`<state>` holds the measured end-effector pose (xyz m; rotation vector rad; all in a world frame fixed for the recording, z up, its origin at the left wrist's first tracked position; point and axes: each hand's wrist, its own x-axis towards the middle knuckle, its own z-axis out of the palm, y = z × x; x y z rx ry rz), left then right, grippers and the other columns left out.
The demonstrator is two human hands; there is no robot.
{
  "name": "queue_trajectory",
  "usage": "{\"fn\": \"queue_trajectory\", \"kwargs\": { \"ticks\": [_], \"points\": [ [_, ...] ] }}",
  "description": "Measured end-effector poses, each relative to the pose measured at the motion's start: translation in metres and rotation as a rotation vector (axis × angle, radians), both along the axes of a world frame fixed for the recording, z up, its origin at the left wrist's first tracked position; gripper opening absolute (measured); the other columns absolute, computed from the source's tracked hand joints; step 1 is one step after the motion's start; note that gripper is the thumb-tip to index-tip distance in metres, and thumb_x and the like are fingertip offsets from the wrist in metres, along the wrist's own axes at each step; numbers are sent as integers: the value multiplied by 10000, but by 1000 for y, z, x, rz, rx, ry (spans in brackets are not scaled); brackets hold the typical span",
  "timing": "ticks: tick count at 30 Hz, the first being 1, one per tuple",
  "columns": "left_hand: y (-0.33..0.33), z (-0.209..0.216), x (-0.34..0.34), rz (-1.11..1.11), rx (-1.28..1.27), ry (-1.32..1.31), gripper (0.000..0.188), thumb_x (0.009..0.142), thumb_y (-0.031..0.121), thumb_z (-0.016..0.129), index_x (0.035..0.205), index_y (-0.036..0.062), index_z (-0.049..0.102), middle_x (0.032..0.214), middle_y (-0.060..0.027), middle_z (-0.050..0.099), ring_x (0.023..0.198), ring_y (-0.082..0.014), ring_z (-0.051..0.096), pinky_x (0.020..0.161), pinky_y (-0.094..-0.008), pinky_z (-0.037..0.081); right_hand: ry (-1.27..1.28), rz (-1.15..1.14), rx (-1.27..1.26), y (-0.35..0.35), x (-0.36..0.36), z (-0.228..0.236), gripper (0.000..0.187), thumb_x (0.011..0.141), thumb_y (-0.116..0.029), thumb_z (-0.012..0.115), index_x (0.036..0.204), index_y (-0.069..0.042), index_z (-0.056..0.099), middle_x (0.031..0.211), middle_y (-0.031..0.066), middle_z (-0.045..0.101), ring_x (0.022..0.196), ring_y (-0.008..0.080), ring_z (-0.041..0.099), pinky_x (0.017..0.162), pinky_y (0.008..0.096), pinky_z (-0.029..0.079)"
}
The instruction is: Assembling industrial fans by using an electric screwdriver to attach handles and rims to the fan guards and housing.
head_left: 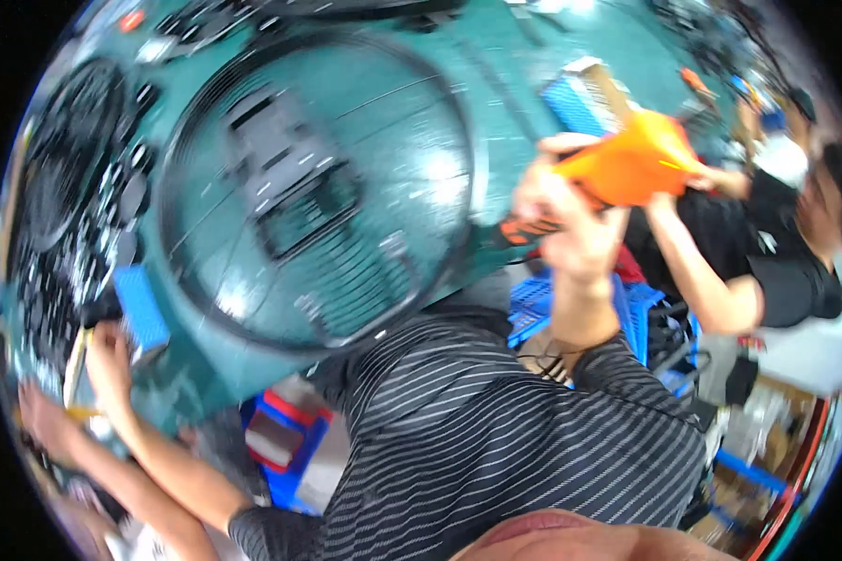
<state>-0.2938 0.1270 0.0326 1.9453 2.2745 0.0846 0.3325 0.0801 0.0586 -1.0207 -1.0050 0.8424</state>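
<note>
- Right hand: closed around the handle of the orange tool, to the right of the black ring. I judge that the handle grip keeps the bulky tool body clear of my fingers.
- Co-worker's hand: overlaps the tool in view. I cannot tell whether it bears on it; motion blur hides the contact.
- Left hand: fingers curled just beside the left blue box. I cannot tell whether they grip anything.
- Black ring: lies on the green bench in front of my torso, probably so that the bench carries its weight while my hands are occupied.
- Grey housing: sits within the ring's outline, apparently for access from above.
- Black parts: spread along the left side of the bench, seemingly to leave the middle for the ring.
</note>
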Motion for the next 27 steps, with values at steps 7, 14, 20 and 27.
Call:
{"fn": "queue_trajectory", "kwargs": {
  "ticks": [7,14,20,27],
  "points": [
    [-52,36,83,119,530,-357,131,920,58,652,1034,18,702,908,-48,710,753,-116,615,697,-249,495,306,419,297,-10,9,43,426,903,-234,605,1234,10,494,817,28,509,625,96,446,597,252,364],
    [-134,6,257,-196,433,-983,279,745,10,812,995,-9,688,813,-76,735,644,-107,662,575,-256,509,580,680,278,-12,-64,61,526,893,-222,698,1268,28,427,901,30,541,700,107,579,702,259,490],
    [-142,-16,269,-416,532,-969,361,716,64,838,1029,21,666,811,-61,733,592,-186,657,527,-289,492,554,889,230,-6,-139,50,458,896,-249,689,1171,9,429,894,47,542,721,136,588,695,277,506],
    [-146,-24,252,-509,497,-907,395,701,25,823,1050,8,640,834,-95,740,613,-207,672,532,-295,481,449,956,148,-12,-157,45,466,889,-243,712,1194,-16,443,897,36,550,713,116,584,682,266,481]
  ]
}}
